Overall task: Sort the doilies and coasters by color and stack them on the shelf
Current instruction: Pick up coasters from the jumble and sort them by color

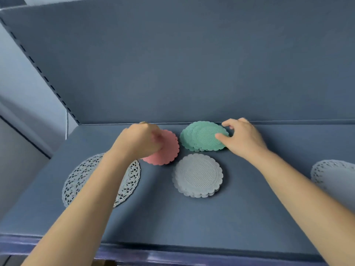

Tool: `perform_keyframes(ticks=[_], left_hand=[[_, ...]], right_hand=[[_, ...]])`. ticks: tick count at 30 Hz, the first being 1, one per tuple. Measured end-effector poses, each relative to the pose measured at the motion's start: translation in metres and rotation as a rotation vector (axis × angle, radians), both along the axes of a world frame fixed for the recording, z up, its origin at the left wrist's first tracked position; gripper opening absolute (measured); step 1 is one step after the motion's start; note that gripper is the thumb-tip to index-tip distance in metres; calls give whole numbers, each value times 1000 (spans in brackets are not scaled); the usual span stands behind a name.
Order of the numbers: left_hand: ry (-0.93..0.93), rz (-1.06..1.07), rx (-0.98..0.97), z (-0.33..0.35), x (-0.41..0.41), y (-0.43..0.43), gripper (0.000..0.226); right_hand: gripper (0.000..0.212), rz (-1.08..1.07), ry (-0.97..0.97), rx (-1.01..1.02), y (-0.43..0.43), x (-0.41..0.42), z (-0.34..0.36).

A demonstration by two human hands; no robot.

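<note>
- the head camera is looking down at a blue shelf [192, 217] with a blue back wall [192, 64] standing behind it.
- the left hand [141, 141] is hanging over the back of the shelf, left of the middle. its fingers are curling down and pinching the pink coaster [167, 150] at its left side.
- the pink coaster is resting on the shelf under that hand. part of it is hiding behind the hand, so i cannot tell if it is one coaster or a few.
- the right hand [243, 138] is gripping the green coasters [201, 137]. its thumb is pressing on top of them and its fingers are curling round their far right edge.
- the green coasters are sitting in a small pile close to the back wall, just beside the pink coaster, on its right. the pile is looking a bit messy, with edges sticking out on the left.
- the pale coasters [197, 175] are sitting in a neat pile in front of the green ones, nearer the camera and apart from both hands.
- a lace doily [76, 179] is lying flat on the left of the shelf. the left arm is crossing over it and hiding its middle.
- a second lace doily [332, 175] is lying at the far right, and the edge of the picture is cutting it off.
</note>
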State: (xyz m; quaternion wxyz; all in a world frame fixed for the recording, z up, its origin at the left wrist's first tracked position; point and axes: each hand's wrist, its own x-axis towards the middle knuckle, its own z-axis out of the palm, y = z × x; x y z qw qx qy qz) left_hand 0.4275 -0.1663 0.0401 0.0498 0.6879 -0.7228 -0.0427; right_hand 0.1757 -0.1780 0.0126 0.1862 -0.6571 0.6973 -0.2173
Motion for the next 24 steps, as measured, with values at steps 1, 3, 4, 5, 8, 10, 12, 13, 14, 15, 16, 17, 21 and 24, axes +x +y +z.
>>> perform_keyframes(ticks=[1, 3, 4, 5, 8, 10, 12, 13, 14, 15, 16, 17, 21, 24], left_hand=[[-45, -44, -43, -1, 1, -4, 19], [-69, -125, -111, -3, -1, -10, 22], [-59, -166, -129, -3, -5, -11, 24], [-51, -214, -136, -2, -12, -13, 27], [-76, -357, -117, 5, -49, -11, 45], [-87, -414, -92, 13, -82, -3, 69], [-70, -494, -93, 21, -120, 11, 80], [-71, -542, -101, 25, -141, 19, 82], [-84, -592, -108, 28, -164, 27, 82], [-103, -640, -114, 30, -188, 36, 81], [-120, -680, -116, 32, -209, 44, 79], [-127, -720, -123, 32, -235, 56, 78], [-116, -821, -83, 27, -334, 104, 75], [-119, -859, -22, 18, -403, 137, 77]], right_hand=[[36, -3, -2, -10, 4, 2, -1], [36, -21, 22, -56, 14, 4, -1], [37, -35, 35, -84, 20, 3, 0], [39, -53, 47, -104, 28, 0, 2], [42, -116, 127, -112, 57, -21, 8], [43, -171, 158, -91, 80, -43, 15], [44, -227, 165, -81, 106, -72, 23], [44, -257, 176, -75, 120, -89, 26], [43, -287, 191, -71, 134, -107, 29], [43, -310, 200, -67, 149, -127, 31], [42, -326, 198, -61, 162, -144, 32], [42, -341, 196, -53, 178, -164, 33], [42, -383, 185, -22, 239, -244, 28], [42, -386, 166, 1, 274, -302, 21]])
